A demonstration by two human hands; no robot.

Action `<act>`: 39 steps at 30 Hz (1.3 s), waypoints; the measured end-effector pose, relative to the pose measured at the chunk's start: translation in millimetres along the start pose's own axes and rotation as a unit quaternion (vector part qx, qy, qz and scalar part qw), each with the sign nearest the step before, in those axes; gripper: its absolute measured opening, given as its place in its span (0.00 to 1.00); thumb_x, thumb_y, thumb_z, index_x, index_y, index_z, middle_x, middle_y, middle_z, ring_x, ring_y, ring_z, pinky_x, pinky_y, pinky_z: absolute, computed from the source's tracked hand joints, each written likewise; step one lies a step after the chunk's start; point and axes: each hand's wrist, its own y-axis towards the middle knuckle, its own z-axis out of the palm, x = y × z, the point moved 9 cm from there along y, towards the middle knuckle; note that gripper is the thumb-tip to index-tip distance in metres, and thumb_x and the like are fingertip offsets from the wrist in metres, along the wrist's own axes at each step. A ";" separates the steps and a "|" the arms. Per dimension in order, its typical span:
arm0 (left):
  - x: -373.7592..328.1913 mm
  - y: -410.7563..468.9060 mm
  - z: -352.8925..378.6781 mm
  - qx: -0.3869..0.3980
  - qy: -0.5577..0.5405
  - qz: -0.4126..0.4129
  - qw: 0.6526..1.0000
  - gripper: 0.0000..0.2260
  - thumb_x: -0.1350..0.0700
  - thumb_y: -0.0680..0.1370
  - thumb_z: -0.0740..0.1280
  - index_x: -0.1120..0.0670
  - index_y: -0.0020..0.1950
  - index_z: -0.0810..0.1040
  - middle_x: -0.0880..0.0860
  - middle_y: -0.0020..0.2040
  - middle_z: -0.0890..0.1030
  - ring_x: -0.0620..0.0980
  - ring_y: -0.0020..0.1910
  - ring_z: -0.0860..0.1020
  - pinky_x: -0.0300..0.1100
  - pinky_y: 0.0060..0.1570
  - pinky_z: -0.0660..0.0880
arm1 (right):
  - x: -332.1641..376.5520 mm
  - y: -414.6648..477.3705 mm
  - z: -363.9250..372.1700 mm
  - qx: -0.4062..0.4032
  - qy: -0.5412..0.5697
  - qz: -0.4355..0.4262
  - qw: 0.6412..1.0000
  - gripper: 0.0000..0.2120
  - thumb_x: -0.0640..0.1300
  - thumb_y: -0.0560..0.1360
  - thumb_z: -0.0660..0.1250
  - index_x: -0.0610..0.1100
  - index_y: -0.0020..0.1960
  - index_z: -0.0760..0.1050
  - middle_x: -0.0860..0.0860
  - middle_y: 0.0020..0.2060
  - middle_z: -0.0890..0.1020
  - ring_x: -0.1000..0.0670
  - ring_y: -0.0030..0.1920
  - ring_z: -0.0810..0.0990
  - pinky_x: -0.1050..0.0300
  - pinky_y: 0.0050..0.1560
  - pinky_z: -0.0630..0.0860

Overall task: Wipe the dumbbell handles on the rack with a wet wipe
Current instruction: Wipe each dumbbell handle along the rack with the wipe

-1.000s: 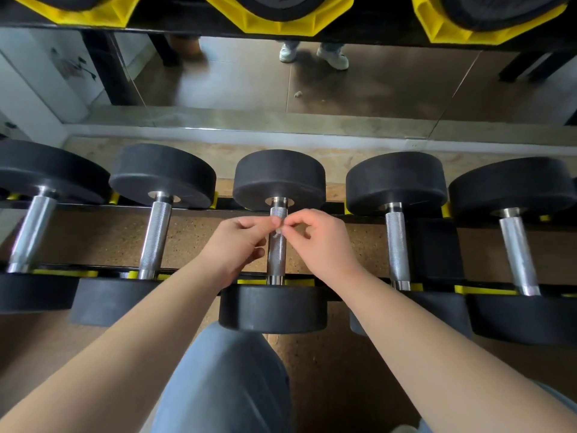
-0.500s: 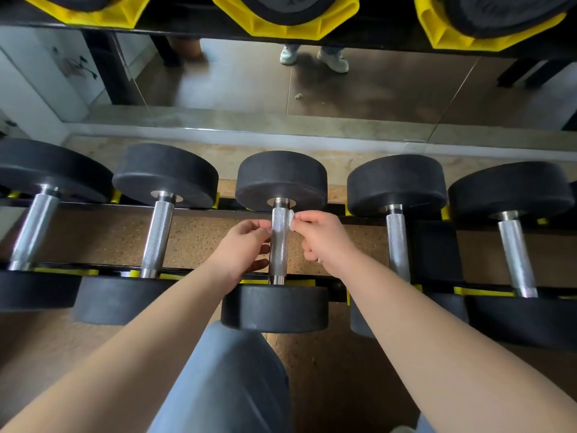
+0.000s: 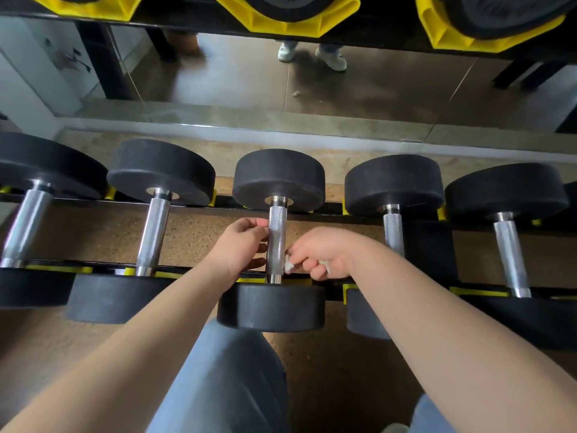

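At the middle of the rack (image 3: 332,209), which cradles five black dumbbells (image 3: 395,182) in a row, the right hand (image 3: 321,253) pinches a white wet wipe (image 3: 288,265) against the central handle (image 3: 276,235), near its front end. The left hand (image 3: 242,245) curls against the handle's left side; whether it truly grips, I cannot tell.

A black rack (image 3: 332,210) carries five dumbbells side by side, each lying across its rear and front rails, which bear yellow pads (image 3: 59,269): leftmost dumbbell (image 3: 25,226), second dumbbell (image 3: 154,232), middle dumbbell (image 3: 278,179), fourth dumbbell (image 3: 393,182), rightmost dumbbell (image 3: 505,195). The upper shelf (image 3: 175,25) holds yellow cradles (image 3: 249,17). The speckled brown floor (image 3: 93,235) shows between the rails.
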 end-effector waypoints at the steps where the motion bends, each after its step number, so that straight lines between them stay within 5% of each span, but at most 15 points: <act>1: 0.0 0.6 -0.3 0.000 0.003 0.000 1.000 0.06 0.57 0.84 0.62 0.51 0.56 0.79 0.56 0.55 0.84 0.55 0.53 0.83 0.49 0.48 0.81 | 5.8 4.1 -6.1 -0.022 0.047 -0.007 0.999 0.10 0.31 0.80 0.65 0.37 0.59 0.79 0.44 0.42 0.81 0.57 0.27 0.65 0.66 0.25 0.61; 6: 0.2 -1.2 0.7 -0.006 0.006 -0.005 1.000 0.06 0.57 0.84 0.62 0.52 0.56 0.79 0.55 0.55 0.84 0.55 0.53 0.83 0.50 0.51 0.82 | 28.0 16.8 -18.8 -0.093 0.163 -0.096 0.977 0.13 0.32 0.82 0.62 0.36 0.64 0.77 0.46 0.41 0.75 0.56 0.30 0.66 0.64 0.26 0.60; 10: -1.7 -3.6 1.1 -0.001 0.006 -0.005 1.000 0.06 0.57 0.85 0.61 0.52 0.56 0.78 0.56 0.54 0.84 0.54 0.52 0.83 0.49 0.50 0.82 | 0.7 1.7 10.5 0.033 -0.048 -0.038 0.998 0.09 0.30 0.80 0.62 0.37 0.54 0.80 0.48 0.36 0.75 0.56 0.29 0.66 0.66 0.24 0.62; 12: -2.0 -3.3 1.4 -0.002 0.008 -0.007 1.000 0.06 0.57 0.85 0.61 0.52 0.56 0.78 0.56 0.54 0.84 0.54 0.51 0.84 0.47 0.46 0.81 | -3.9 2.6 13.5 0.030 -0.072 -0.013 0.997 0.09 0.31 0.80 0.63 0.36 0.56 0.80 0.48 0.36 0.75 0.56 0.28 0.66 0.67 0.24 0.62; 17: -1.6 -4.2 1.2 -0.003 0.010 -0.010 1.000 0.07 0.57 0.85 0.62 0.53 0.57 0.79 0.57 0.55 0.84 0.56 0.54 0.83 0.50 0.52 0.81 | 33.4 15.1 -22.6 -0.163 0.212 -0.126 0.955 0.10 0.33 0.81 0.62 0.38 0.57 0.81 0.43 0.44 0.76 0.54 0.29 0.68 0.61 0.27 0.64; 20: -1.6 -2.9 0.3 -0.010 0.009 -0.007 1.000 0.06 0.57 0.84 0.62 0.53 0.56 0.79 0.56 0.52 0.84 0.54 0.50 0.83 0.47 0.46 0.80 | 36.5 4.2 -19.8 -0.229 0.069 -0.137 0.961 0.10 0.36 0.81 0.62 0.41 0.50 0.82 0.44 0.41 0.76 0.49 0.35 0.72 0.56 0.31 0.67; 24: 0.1 -1.6 -0.4 -0.012 -0.006 -0.024 1.000 0.07 0.57 0.85 0.62 0.53 0.58 0.79 0.55 0.52 0.85 0.54 0.52 0.84 0.48 0.49 0.82 | 10.0 -13.0 9.6 -0.205 -0.178 -0.049 0.961 0.05 0.40 0.81 0.65 0.43 0.51 0.80 0.48 0.41 0.78 0.50 0.38 0.76 0.58 0.32 0.69; 28: 0.5 -1.4 -1.2 -0.011 0.001 -0.022 1.000 0.08 0.56 0.84 0.61 0.53 0.59 0.79 0.56 0.54 0.85 0.55 0.54 0.84 0.50 0.54 0.82 | 25.6 -27.1 -9.4 -0.309 -0.080 -0.147 0.936 0.08 0.41 0.80 0.68 0.46 0.46 0.85 0.50 0.41 0.83 0.50 0.43 0.80 0.59 0.38 0.73; 31: 1.5 -2.0 -2.6 -0.016 0.004 -0.021 1.000 0.08 0.56 0.84 0.61 0.53 0.59 0.79 0.57 0.53 0.84 0.55 0.53 0.83 0.49 0.51 0.81 | 50.1 -47.3 -19.1 -0.376 -0.044 -0.259 0.888 0.10 0.43 0.81 0.70 0.47 0.61 0.85 0.53 0.53 0.86 0.55 0.53 0.82 0.67 0.50 0.74; 33: 2.7 -2.7 -3.7 -0.014 -0.009 -0.021 1.000 0.09 0.58 0.84 0.61 0.54 0.59 0.80 0.56 0.50 0.84 0.53 0.49 0.82 0.46 0.46 0.80 | 52.7 -53.7 -14.3 -0.371 -0.125 -0.318 0.863 0.11 0.45 0.80 0.71 0.48 0.62 0.84 0.54 0.58 0.85 0.58 0.56 0.82 0.66 0.57 0.76; 36: 0.8 -4.3 -4.7 -0.005 -0.029 -0.023 0.999 0.10 0.59 0.84 0.60 0.54 0.59 0.80 0.54 0.46 0.84 0.51 0.44 0.82 0.42 0.40 0.77 | 48.9 -56.6 12.3 -0.283 -0.331 -0.352 0.829 0.10 0.48 0.79 0.72 0.50 0.58 0.86 0.54 0.55 0.85 0.58 0.52 0.80 0.58 0.58 0.79; 39: 1.0 -4.7 -3.2 -0.003 -0.041 -0.031 0.999 0.10 0.58 0.85 0.60 0.54 0.58 0.80 0.53 0.44 0.83 0.50 0.42 0.81 0.42 0.38 0.76 | 62.2 -53.5 22.8 -0.217 -0.419 -0.382 0.795 0.09 0.47 0.79 0.71 0.49 0.57 0.86 0.51 0.51 0.85 0.54 0.51 0.80 0.53 0.56 0.78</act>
